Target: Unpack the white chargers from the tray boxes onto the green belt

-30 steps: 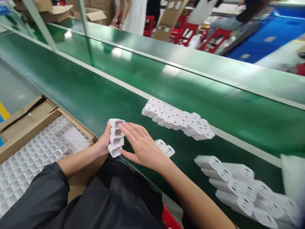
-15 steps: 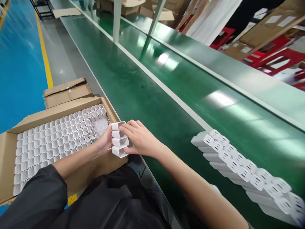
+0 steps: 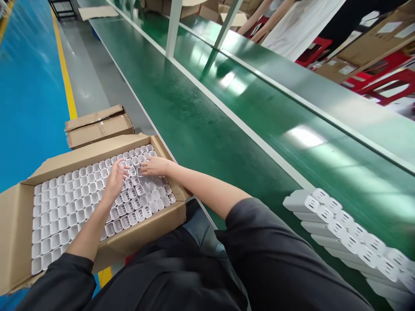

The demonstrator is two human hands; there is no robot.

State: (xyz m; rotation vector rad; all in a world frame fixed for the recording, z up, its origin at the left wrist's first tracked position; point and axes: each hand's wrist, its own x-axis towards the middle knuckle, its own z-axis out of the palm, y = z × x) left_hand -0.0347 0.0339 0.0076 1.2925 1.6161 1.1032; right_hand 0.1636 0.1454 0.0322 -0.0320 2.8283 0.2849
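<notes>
A cardboard box (image 3: 136,229) holds rows of white plastic charger housings (image 3: 74,201), many with their open ends up and several at the right with slotted ends up. My left hand (image 3: 113,182) is over the box's middle, fingers apart, beside the slotted housings. Facing it, my right hand (image 3: 155,166) reaches in over the right side, its fingers stretched out at the housings' tops. Whether the fingertips touch them is hard to see. Neither hand visibly grips anything. On the green conveyor belt lies a double row of white housings (image 3: 352,237), slotted ends facing up.
A folded brown carton (image 3: 100,127) stands beyond the box, on the floor side. A metal post (image 3: 174,30) rises from the rail along the green belt (image 3: 194,125). Across the line are another person's arms (image 3: 275,17), red stools (image 3: 385,82) and stacked cartons.
The stack of housings between my hands is no longer held. Both hands have moved left over the box, and more slotted housings show there. The view has shifted slightly.
</notes>
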